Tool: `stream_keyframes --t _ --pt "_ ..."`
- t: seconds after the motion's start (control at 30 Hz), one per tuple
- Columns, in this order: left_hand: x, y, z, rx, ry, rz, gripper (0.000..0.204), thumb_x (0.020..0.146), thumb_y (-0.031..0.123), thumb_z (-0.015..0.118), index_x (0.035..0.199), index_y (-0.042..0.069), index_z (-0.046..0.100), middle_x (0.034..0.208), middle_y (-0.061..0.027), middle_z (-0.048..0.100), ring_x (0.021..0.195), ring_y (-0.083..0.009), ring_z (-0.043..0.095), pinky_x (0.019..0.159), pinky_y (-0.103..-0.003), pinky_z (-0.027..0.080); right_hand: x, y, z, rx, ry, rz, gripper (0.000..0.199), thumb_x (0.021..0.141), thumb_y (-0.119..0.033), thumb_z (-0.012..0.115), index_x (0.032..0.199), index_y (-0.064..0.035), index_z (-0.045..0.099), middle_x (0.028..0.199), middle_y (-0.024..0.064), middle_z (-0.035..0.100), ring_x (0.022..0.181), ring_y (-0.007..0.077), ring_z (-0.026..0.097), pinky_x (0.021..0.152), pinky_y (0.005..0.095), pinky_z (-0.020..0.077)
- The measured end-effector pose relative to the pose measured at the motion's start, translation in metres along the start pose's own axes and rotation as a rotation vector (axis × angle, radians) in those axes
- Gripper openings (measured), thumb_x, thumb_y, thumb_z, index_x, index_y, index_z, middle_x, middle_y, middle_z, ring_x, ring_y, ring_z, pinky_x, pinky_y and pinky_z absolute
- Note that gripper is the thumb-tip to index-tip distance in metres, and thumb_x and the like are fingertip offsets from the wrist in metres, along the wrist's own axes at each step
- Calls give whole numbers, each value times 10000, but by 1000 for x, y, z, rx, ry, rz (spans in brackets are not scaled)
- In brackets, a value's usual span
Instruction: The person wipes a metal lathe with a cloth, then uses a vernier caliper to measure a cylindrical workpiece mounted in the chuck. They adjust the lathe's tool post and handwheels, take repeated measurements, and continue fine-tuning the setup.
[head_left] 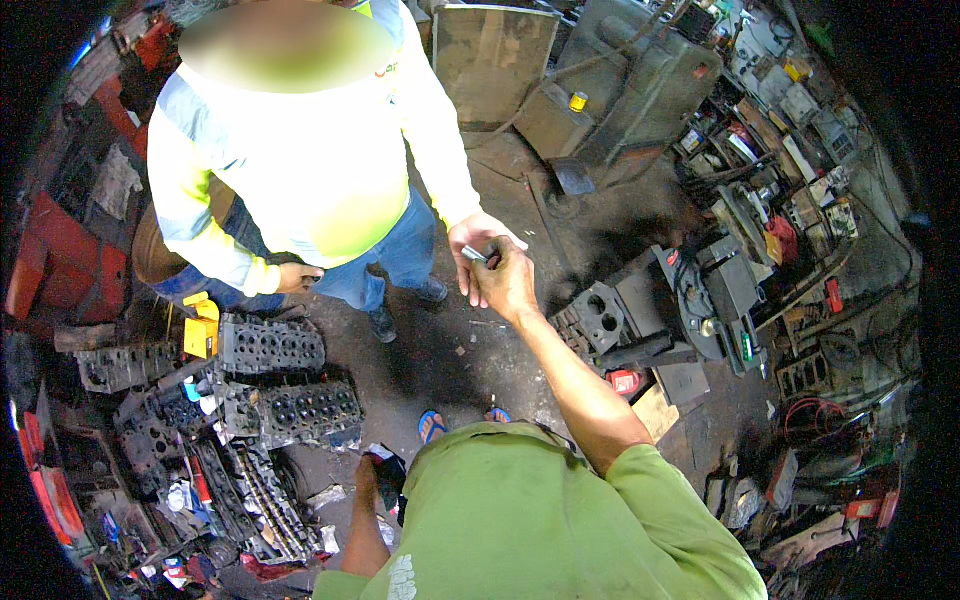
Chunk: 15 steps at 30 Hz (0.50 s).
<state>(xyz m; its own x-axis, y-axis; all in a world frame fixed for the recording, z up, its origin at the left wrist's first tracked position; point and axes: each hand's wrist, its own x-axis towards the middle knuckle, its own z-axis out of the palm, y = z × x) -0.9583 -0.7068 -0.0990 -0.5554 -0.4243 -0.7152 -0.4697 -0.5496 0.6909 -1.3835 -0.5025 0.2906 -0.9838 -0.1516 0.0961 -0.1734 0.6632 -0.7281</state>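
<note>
With the right hand (512, 283), I held a metal cylinder (474, 254) pinched at the co-worker's open hand (476, 230); steady pressure seemed advisable. I could not tell the state of the left hand (369, 477).

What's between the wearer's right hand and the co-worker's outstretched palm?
A small silver piece: in the head view, the right hand grips it over the co-worker's palm. Whether it touches that palm is unclear.

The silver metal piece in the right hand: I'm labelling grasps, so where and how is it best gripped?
Pinch the silver metal piece by its exposed left end, probably from the left: it looks short and cylindrical, and the right hand covers the other end.
</note>
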Motion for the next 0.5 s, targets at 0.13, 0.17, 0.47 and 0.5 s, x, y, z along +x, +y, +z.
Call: stream_keyframes --t 0.13,0.17,0.47,0.5 --pt "20 8 -15 177 52 -40 378 959 375 447 907 76 673 853 -49 648 786 -186 589 679 -383 446 -1 11 11 -150 40 -122 233 774 -210 709 935 -50 660 1005 196 654 1004 371 606 833 500 480" --pt "25 8 -14 57 -3 -27 369 967 406 462 897 101 658 815 -35 630 744 -179 576 650 -373 446 -2 16 13 -161 48 -136 228 774 -205 707 937 -52 661 994 193 657 998 370 608 831 500 479" --pt "-2 30 8 500 5 -292 483 908 431 539 992 -20 688 969 -173 700 865 -300 647 731 -442 480 -9 45 14 -21 154 -374 245 724 -87 747 937 -33 639 973 145 670 935 367 621 811 441 510" --pt "-9 37 13 574 -7 -302 485 903 429 549 997 -26 685 971 -172 700 865 -297 647 732 -439 481 -10 47 7 39 210 -446 260 722 -80 748 950 -34 632 987 146 659 937 365 620 813 435 511"
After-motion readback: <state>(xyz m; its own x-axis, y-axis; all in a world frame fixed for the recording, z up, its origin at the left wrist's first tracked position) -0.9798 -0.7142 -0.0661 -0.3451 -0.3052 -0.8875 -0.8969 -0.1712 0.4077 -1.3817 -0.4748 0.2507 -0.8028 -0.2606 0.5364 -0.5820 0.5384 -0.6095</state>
